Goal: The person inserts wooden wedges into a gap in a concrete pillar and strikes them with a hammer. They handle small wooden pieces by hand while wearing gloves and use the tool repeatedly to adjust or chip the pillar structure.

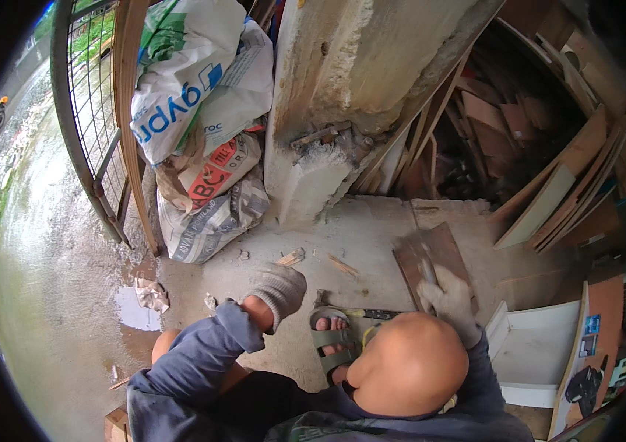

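Note:
My left hand (pixel 278 290), in a grey knit glove, is closed above the floor in front of my left knee. Its fingers are turned away, and whatever they may hold is hidden. Out to the right, my right hand (pixel 451 300) wears a pale glove. Its fingers close at a flat brown board (pixel 451 250) with a narrow, handle-like bar on its face; motion smears the board's far left corner. A hammer (pixel 361 313) with a black and yellowish handle lies on the concrete between my sandalled foot (pixel 333 339) and the board, partly hidden by my right knee.
Wood scraps (pixel 341 265) lie on the concrete floor (pixel 254 258). Stuffed sacks (pixel 213 221) are piled at the far left beside a mesh gate (pixel 92 96). A rough concrete pillar (pixel 328 169) stands ahead. Leaning boards (pixel 549 206) and a white open box (pixel 537 342) are at right.

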### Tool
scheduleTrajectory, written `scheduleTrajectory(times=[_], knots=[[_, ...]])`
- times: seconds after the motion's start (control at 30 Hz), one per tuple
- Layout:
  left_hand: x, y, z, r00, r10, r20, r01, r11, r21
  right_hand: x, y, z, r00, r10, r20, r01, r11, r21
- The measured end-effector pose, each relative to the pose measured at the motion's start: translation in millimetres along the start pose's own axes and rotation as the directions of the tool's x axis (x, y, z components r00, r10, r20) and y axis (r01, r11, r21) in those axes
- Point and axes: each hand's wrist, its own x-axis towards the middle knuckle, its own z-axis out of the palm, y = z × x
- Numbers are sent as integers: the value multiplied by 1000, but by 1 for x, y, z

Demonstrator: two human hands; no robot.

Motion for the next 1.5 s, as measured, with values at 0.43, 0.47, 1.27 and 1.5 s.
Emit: scheduleTrajectory(times=[0.43,0.47,1.27,1.5], knots=[[-5,-1,-25,997,-65,-35,66,998,17,-3,-63,65,890,-437,-130,447,892,63],[-4,1,-25,997,-66,-31,66,998,-4,2,-61,69,858,-481,-179,494,869,33],[-2,-3,-36,992,-108,60,109,994,-23,37,-76,97,802,-514,-305,537,844,-11],[-8,-5,-28,992,-125,-24,125,992,-9,-6,-105,90,792,-494,-359,587,777,227]])
